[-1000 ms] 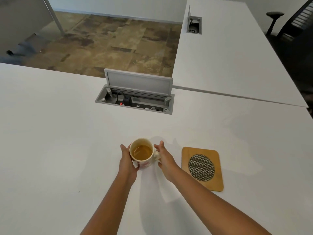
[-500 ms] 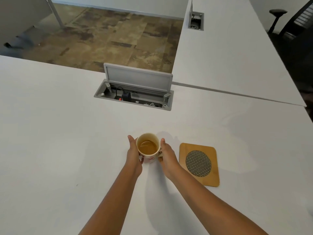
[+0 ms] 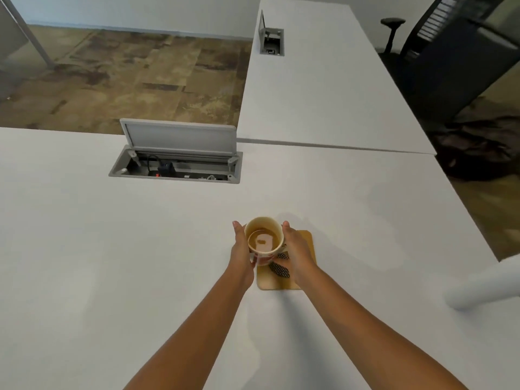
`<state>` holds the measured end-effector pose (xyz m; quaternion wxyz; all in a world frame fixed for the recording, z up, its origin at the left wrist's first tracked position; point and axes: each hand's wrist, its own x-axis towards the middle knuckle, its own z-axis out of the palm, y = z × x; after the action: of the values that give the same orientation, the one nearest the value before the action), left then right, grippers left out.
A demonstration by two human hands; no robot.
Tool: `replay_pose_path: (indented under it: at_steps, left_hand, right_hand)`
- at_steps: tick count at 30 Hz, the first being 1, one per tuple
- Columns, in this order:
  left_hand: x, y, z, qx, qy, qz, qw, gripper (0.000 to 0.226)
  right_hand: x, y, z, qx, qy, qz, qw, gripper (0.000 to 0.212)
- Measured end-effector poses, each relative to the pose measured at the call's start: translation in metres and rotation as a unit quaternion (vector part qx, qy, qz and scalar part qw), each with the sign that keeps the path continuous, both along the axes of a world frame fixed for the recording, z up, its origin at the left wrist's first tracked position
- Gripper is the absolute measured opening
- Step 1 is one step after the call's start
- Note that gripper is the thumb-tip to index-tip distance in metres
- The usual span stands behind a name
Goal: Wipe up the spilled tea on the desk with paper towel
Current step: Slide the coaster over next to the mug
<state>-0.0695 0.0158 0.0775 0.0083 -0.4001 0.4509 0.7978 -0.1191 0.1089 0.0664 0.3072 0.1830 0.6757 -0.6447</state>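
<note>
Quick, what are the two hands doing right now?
Left hand: fingers curled round the mug of tea, holding it.
Right hand: holding the mug's other side, over the wooden coaster.

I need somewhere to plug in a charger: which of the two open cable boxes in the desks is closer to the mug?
The wide cable box straight beyond the mug; the other cable box sits far off on the adjoining desk.

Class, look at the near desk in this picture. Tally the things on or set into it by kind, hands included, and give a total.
Mugs of tea: 1
Wooden coasters: 1
Open cable boxes: 1
Hands: 2, left hand, right hand
White rolls at the right edge: 1
Total: 6
</note>
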Motion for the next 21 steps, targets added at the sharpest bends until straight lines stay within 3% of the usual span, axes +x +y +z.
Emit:
replay_pose_path:
  at_steps: [12, 21]
  left_hand:
    - [-0.013, 0.05, -0.017, -0.01, -0.012, -0.051, 0.999, 0.067]
    - [-0.018, 0.06, -0.028, -0.001, -0.018, -0.062, 0.998, 0.072]
  right_hand:
    - [-0.006, 0.054, -0.007, -0.008, -0.009, -0.038, 0.999, 0.045]
    - [-0.009, 0.066, -0.011, -0.004, 0.008, -0.037, 0.999, 0.036]
